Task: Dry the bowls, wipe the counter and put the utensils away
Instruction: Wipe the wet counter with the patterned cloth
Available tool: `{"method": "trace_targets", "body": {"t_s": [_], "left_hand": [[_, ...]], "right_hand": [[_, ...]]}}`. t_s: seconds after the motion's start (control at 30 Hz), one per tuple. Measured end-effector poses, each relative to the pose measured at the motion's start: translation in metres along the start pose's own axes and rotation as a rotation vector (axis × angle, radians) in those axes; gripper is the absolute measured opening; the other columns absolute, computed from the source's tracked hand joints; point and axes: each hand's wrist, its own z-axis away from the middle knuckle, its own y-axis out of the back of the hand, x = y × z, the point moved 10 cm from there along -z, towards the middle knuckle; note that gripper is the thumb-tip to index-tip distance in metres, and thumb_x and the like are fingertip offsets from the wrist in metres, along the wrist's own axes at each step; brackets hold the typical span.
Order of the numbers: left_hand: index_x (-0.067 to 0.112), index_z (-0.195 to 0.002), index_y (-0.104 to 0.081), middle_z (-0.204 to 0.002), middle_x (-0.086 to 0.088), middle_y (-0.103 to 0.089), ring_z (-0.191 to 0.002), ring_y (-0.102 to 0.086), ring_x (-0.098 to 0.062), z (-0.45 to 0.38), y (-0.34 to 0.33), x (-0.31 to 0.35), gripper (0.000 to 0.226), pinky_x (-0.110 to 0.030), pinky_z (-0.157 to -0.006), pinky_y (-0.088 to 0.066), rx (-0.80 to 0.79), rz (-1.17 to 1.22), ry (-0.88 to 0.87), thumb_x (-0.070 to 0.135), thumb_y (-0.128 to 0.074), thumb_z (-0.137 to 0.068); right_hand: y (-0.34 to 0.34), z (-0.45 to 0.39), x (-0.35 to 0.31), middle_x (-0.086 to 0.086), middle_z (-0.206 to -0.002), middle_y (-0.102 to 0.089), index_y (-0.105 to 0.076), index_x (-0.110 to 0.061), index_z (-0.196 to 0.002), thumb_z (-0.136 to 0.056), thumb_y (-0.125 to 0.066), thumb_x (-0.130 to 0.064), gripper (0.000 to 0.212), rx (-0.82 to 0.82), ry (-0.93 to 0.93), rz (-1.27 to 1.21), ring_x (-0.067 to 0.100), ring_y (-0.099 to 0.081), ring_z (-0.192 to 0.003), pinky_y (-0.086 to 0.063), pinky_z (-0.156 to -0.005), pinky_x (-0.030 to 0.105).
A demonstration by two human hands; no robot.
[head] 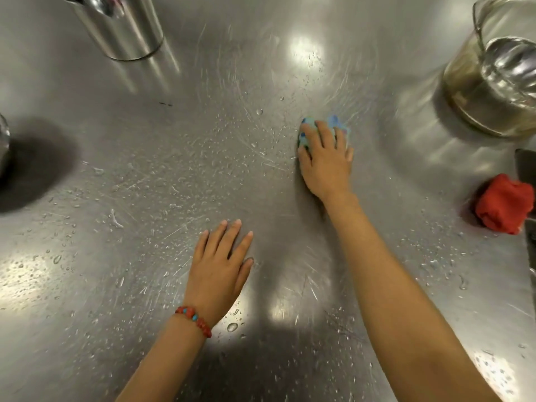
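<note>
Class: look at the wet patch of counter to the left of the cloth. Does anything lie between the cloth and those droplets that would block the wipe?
Nothing visible does. The right hand presses the cloth on the counter; the left hand rests nearer the person.

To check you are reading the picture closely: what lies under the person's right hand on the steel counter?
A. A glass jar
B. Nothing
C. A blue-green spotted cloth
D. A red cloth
C: the right hand presses a blue-green spotted cloth onto the wet counter.

The right hand (326, 161) hides most of the blue cloth (333, 123). Frame edges crop the steel cup (121, 27), the glass jar (493, 82) and a dark object (526, 166); the far worktop (261, 53) is blurred.
</note>
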Motion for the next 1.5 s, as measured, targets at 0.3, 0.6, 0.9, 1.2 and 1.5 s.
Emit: {"method": "trace_targets", "body": {"t_s": [0.3,0.6,0.9,1.2,1.5], "left_hand": [[0.009,-0.118,-0.06,-0.127,-0.018,-0.057,-0.117,-0.053,-0.037,-0.002,0.003,-0.01,0.058,-0.057,-0.094,-0.039,-0.006,0.047,0.031,0.041,-0.017,-0.096],[0.007,-0.116,-0.061,-0.125,-0.02,-0.058,-0.116,-0.052,-0.04,0.003,0.012,-0.057,0.051,-0.059,-0.094,-0.039,0.084,0.098,0.206,0.038,-0.029,-0.092],[0.007,-0.116,-0.061,-0.124,-0.019,-0.059,-0.115,-0.054,-0.04,0.003,0.014,-0.057,0.057,-0.06,-0.094,-0.039,0.135,0.092,0.203,0.04,-0.019,-0.096],[0.007,-0.116,-0.061,-0.124,-0.02,-0.058,-0.116,-0.052,-0.039,0.005,0.017,-0.055,0.044,-0.06,-0.096,-0.037,0.192,0.091,0.207,0.031,-0.038,-0.087],[0.005,-0.115,-0.061,-0.123,-0.022,-0.058,-0.115,-0.053,-0.041,0.019,0.033,-0.079,0.046,-0.061,-0.092,-0.042,0.233,0.163,0.269,0.031,-0.039,-0.085]], "right_hand": [[-0.008,-0.011,-0.031,-0.002,-0.151,-0.027,-0.033,-0.03,-0.139,-0.096,-0.035,-0.036,0.043,-0.021,0.164,0.093,0.028,-0.019,-0.139,-0.022,-0.107,0.046],[-0.023,0.045,-0.065,0.0,-0.147,-0.037,-0.041,-0.028,-0.136,-0.096,-0.039,-0.033,0.041,0.043,0.229,0.032,0.03,-0.027,-0.137,-0.024,-0.106,0.049],[-0.027,-0.076,-0.085,-0.001,-0.151,-0.026,-0.032,-0.028,-0.139,-0.096,-0.033,-0.032,0.043,0.038,0.101,0.027,0.03,-0.016,-0.139,-0.02,-0.11,0.052],[-0.047,-0.023,-0.126,0.0,-0.146,-0.036,-0.04,-0.028,-0.134,-0.094,-0.035,-0.034,0.041,0.009,0.327,0.103,0.029,-0.027,-0.134,-0.028,-0.105,0.048],[-0.056,0.031,-0.144,0.0,-0.151,-0.028,-0.034,-0.028,-0.139,-0.096,-0.035,-0.033,0.043,-0.037,0.357,0.027,0.029,-0.018,-0.14,-0.019,-0.108,0.051]]}}
